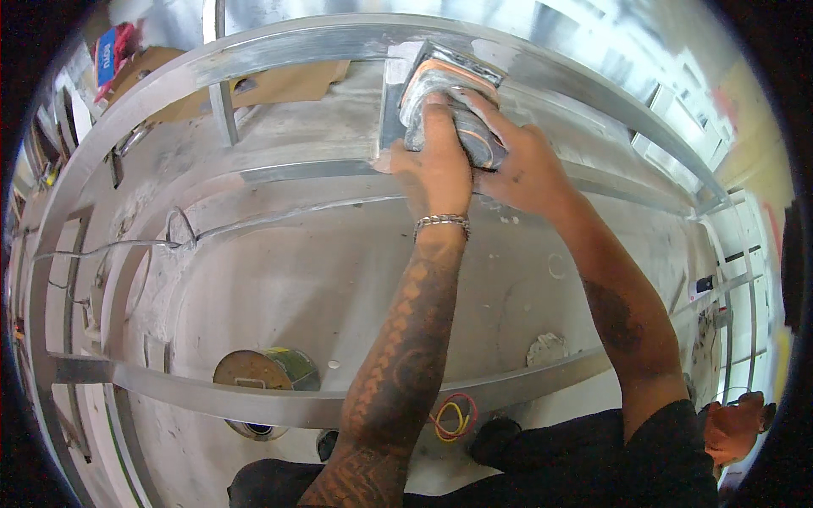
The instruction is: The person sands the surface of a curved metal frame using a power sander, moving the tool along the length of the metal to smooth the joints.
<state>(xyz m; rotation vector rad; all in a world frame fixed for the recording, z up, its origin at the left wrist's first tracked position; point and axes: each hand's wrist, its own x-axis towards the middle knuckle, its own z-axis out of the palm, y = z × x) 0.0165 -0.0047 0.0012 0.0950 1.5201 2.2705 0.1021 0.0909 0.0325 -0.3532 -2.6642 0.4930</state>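
Pressing down together, both hands clamp one grey sanding block (449, 102) against the far end of a short metal upright (391, 106) in a bare metal frame (279, 51). The block sits at the far middle of the scene, just where the upright meets the long curved rail of the frame. Its long axis runs from far left to near right, and an orange layer shows along its far edge.

The left hand (436, 165) lies on the near left part of the block, fingers stretched forward over its top and closed on it, with the thumb spread toward the upright. A chain bracelet (442, 222) circles that wrist, and the tattooed forearm reaches almost straight away from the body. The right hand (521, 165) comes in from the near right, its fingers wrapped over the block's right end, so it too is shut on the block. Its forearm slants up from the lower right.

Neither hand is clearly nearer; both touch the block, the left one over its middle, the right one at its end. The block lies directly under the palms, with the upright just to its left.

Below the frame, a round tin (267, 372) stands on the pale floor at near left. A small coil of red and yellow wire (453, 416) lies near the left elbow. Another person's hand (735, 427) shows at the near right edge.
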